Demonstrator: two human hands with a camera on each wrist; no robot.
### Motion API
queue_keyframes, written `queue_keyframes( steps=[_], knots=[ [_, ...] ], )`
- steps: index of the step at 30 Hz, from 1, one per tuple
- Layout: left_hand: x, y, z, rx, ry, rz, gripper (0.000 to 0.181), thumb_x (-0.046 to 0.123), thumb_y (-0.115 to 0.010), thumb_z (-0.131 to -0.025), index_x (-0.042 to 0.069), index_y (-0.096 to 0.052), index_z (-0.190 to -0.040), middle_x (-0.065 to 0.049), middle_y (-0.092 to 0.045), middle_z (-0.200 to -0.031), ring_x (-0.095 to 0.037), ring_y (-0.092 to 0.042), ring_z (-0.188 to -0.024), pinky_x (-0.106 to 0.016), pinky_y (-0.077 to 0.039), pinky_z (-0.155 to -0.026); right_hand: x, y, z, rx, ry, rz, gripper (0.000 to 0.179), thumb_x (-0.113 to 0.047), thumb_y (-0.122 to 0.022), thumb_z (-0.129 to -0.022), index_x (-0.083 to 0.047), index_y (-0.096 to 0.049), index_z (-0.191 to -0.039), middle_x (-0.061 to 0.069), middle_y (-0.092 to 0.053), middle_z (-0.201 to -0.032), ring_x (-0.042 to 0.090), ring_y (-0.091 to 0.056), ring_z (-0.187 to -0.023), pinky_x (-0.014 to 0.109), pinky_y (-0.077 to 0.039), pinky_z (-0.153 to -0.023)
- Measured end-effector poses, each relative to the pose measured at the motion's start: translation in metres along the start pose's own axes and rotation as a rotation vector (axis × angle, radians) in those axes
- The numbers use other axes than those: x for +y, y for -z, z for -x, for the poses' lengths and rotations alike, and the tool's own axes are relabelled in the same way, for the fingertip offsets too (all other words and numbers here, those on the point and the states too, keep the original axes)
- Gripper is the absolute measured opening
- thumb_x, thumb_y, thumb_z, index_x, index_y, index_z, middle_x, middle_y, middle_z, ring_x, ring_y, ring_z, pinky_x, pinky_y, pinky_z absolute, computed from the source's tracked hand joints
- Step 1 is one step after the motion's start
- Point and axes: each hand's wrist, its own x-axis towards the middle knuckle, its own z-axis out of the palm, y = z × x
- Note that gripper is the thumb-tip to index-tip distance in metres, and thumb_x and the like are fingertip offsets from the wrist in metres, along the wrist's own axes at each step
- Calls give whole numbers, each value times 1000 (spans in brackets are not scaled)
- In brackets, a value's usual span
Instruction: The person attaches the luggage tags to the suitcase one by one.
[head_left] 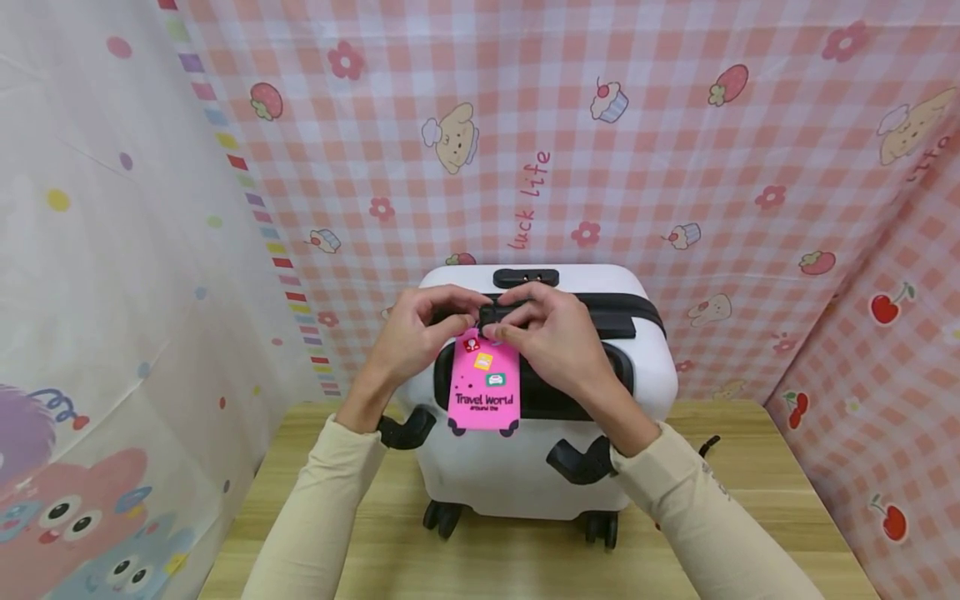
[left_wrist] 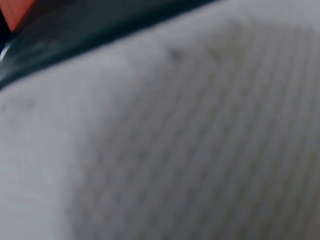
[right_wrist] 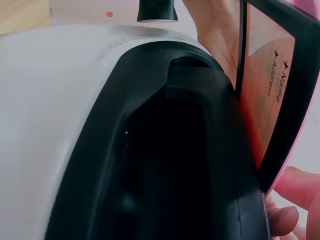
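Observation:
A pink luggage tag point(head_left: 483, 404) printed "Travel World" hangs against the front of a white suitcase point(head_left: 517, 471). At its top is a black strap point(head_left: 491, 315), beside the suitcase's black top handle point(head_left: 611, 317). My left hand point(head_left: 416, 329) pinches the strap end from the left, thumb and index finger at the tag's upper edge. From the right, my right hand point(head_left: 558, 337) pinches the strap too, its fingertips close to the left ones. In the right wrist view, the tag's back shows a name and address card point(right_wrist: 267, 75). The strap's exact path is partly hidden by fingers.
The suitcase stands on a wooden table point(head_left: 360, 542) on black wheels point(head_left: 600, 529). A black combination lock point(head_left: 525, 277) sits on its upper edge. Behind hangs a pink checked cloth point(head_left: 480, 92); a white patterned cloth point(head_left: 150, 275) covers the left side.

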Motion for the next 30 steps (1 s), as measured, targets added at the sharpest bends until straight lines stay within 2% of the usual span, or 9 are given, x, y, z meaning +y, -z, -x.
queue_keyframes(
  steps=[4,10,24,30],
  knots=[
    [0,0,0,-4,-11,-2,22,-1,-58,-93,-5,-70,-111,-18,-70,-102,-18,-62,-87,-24,-53,-79,-2,0,-1,-2,-23,14,28,-22,-79,-85,-7,-68,-107,-4,-75,-78,13,-67,-77,32,-49,-74],
    [0,1,1,-8,-12,-4,22,0,-60,-93,-4,-71,-111,-17,-71,-107,-16,-64,-92,-24,-53,-83,-4,1,0,-11,-52,4,26,-23,-80,-85,-8,-69,-103,-3,-75,-79,13,-67,-82,32,-49,-74],
    [0,0,3,-11,-27,2,22,2,-62,-92,-3,-71,-111,-15,-71,-108,-17,-66,-94,-26,-53,-84,-3,0,-1,7,-55,-24,21,-23,-81,-84,-8,-72,-96,0,-75,-78,14,-69,-81,33,-52,-72],
    [0,2,1,-44,-30,-8,23,3,-64,-91,-2,-70,-113,-13,-71,-106,-19,-64,-90,-27,-52,-82,-5,1,-1,5,-70,-10,20,-23,-78,-86,-9,-72,-98,-1,-75,-78,15,-68,-80,32,-52,-72]
  ],
)
